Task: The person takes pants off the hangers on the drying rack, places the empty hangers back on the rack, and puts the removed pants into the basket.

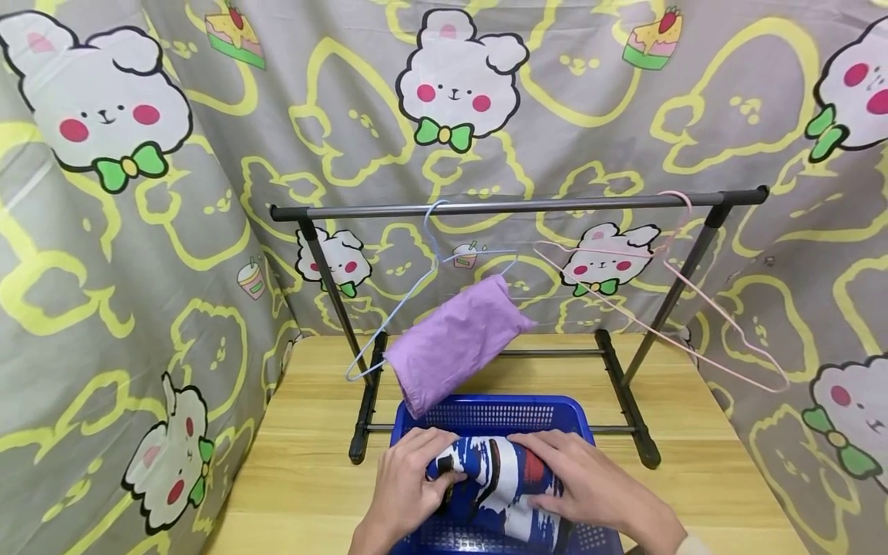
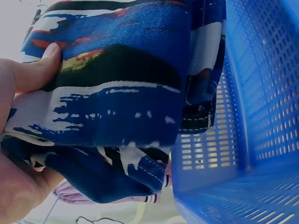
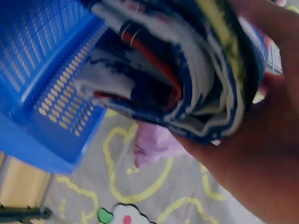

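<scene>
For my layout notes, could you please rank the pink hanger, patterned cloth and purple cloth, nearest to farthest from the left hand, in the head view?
1. Patterned cloth: gripped by the left hand.
2. Purple cloth: hanging ahead.
3. Pink hanger: far right, on the rail.

Place: curtained nook, laundry corner in character; whether within a home or a studio cannot be told. Walls: grey fabric curtain (image 1: 277, 92), cartoon rabbits and yellow outlines, at back and both sides. Surface: worktop (image 1: 291, 462), pale wood-grain. Fittings: garment rack (image 1: 555, 206), metal, standing on worktop; blue hanger (image 1: 435, 250); pink hanger (image 1: 688, 212). Laundry goods: perforated blue basket (image 1: 492, 399); purple cloth (image 1: 461, 339); printed cloth (image 1: 506, 486), blue and white.
</scene>
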Available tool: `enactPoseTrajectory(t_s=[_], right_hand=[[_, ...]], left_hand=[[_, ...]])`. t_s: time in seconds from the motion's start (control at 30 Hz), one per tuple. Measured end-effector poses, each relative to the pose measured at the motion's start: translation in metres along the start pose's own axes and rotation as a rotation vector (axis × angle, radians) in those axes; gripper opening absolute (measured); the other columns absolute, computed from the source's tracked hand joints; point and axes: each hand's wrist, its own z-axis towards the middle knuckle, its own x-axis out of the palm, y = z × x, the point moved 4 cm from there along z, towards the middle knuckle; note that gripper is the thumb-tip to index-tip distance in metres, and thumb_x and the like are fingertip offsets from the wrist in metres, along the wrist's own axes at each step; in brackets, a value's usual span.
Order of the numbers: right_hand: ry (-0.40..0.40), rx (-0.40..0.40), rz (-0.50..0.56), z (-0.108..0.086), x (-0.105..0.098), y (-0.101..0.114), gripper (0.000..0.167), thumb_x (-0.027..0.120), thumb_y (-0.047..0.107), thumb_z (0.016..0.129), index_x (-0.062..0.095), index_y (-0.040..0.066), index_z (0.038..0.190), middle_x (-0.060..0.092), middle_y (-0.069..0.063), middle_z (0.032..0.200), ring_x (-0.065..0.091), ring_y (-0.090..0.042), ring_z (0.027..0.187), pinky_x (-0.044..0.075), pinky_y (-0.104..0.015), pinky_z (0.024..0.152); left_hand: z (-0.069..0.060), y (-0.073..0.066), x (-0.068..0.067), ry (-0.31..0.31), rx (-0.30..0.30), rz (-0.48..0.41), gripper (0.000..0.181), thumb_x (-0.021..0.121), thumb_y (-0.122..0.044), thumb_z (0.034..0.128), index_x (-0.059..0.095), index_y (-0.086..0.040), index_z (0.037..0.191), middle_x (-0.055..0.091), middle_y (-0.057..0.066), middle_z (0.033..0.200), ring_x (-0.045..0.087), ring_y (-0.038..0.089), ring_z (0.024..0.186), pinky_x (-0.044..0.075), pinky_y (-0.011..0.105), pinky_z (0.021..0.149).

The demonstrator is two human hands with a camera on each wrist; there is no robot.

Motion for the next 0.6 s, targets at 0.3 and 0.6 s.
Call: enactPoseTrajectory(t_s=[0.3, 0.6], right_hand=[[-0.132, -0.077, -0.045, 0.001, -0.006, -0.001, 0.063, 0.087, 0.021, 0.075, 0.063, 0.019, 0.134, 0.069, 0.006, 0.102, 0.061, -0.006, 0.086, 0.051, -0.028, 0.066], [-0.171, -0.135, -0.148, 0.007, -0.004, -0.001, 0.066, 0.091, 0.018, 0.069, 0.067, 0.018, 0.130, 0.072, 0.000, 0.105, 0.069, -0.015, 0.089, 0.058, -0.037, 0.069]], left_hand=[[0.013, -0.002, -0.002, 0.255, -0.012, 0.035, 0.051, 0.093, -0.036, 0.0727, 0.072, -0.022, 0.117, 0.069, -0.014, 0.110, 0.065, 0.009, 0.099, 0.057, 0.033, 0.078], [0.030, -0.012, 0.011, 0.588, 0.101, 0.150, 0.071, 0.090, -0.018, 0.0723, 0.058, -0.025, 0.136, 0.069, -0.004, 0.119, 0.068, 0.021, 0.101, 0.056, 0.045, 0.082]])
